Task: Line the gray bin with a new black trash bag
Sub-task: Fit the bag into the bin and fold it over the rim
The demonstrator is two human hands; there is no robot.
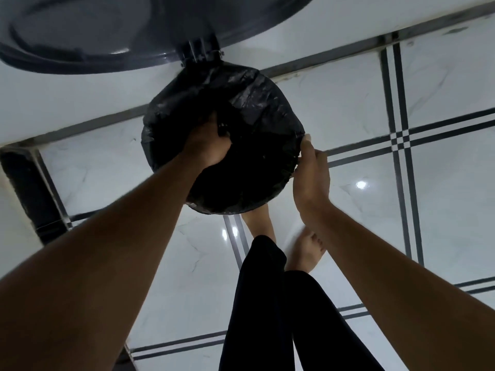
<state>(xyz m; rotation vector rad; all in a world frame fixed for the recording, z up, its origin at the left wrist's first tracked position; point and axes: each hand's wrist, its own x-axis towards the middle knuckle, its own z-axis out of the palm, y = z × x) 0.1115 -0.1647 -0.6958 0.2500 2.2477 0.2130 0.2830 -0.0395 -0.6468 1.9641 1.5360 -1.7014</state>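
Bag (257,103) is already draped over the bin rim, under the raised lid (80,30); the step is seating the liner. Left hand (206,145) is inside the bin mouth, its grip curled on bag plastic. Right hand (310,172) is at the rim's right edge, thumb and fingers pinching the film. Next: probably push the slack down and even the overhang.

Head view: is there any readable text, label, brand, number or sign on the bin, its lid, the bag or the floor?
None can be read. The crinkled black plastic trash bag, the raised dark gray round lid and the glossy white tiled floor show no print; neither do the left hand inside the bag or the right hand at its rim.
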